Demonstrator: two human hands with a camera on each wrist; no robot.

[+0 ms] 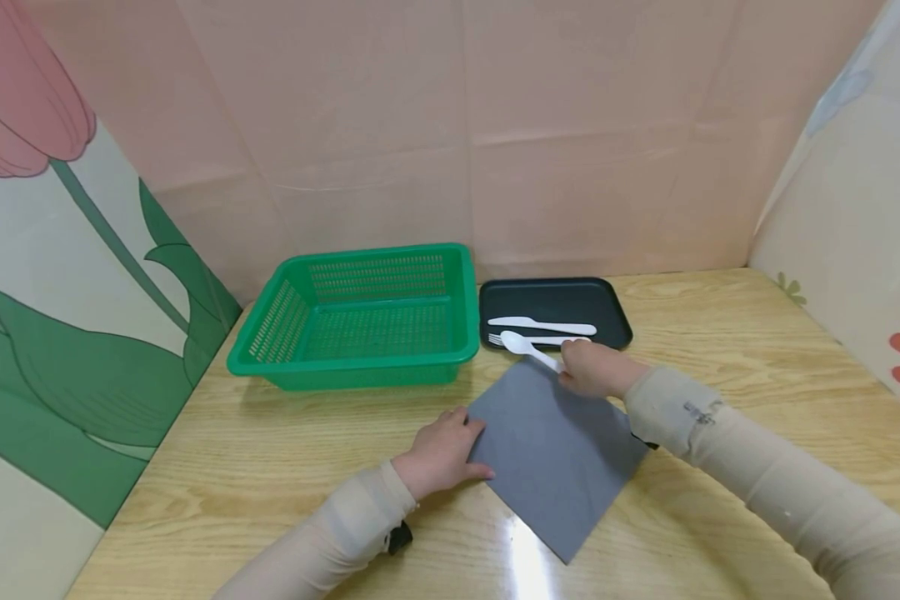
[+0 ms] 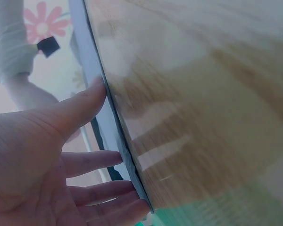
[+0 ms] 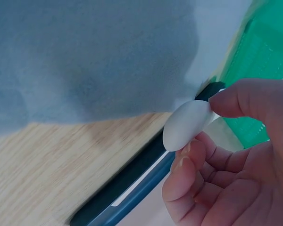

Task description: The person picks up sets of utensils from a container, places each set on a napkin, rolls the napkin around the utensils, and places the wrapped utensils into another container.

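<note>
My right hand (image 1: pixel 594 368) pinches a white plastic spoon (image 1: pixel 516 342) by its handle, over the upper corner of a grey square cloth (image 1: pixel 558 458). In the right wrist view, a white rounded end of the spoon (image 3: pixel 186 125) shows between thumb and fingertips. The spoon's bowl points left and overlaps the near edge of the black tray (image 1: pixel 547 293) in the head view. My left hand (image 1: pixel 442 454) lies at the cloth's left edge, thumb and fingers spread. The left wrist view shows its fingertips right at that edge.
On the black tray lie a white plastic knife (image 1: pixel 543 326) and a white fork (image 1: pixel 547 340), partly covered by the spoon. A green perforated basket (image 1: pixel 356 362) stands left of the tray on the wooden table (image 1: pixel 330 433). A pink sheet (image 1: pixel 465 150) hangs behind them.
</note>
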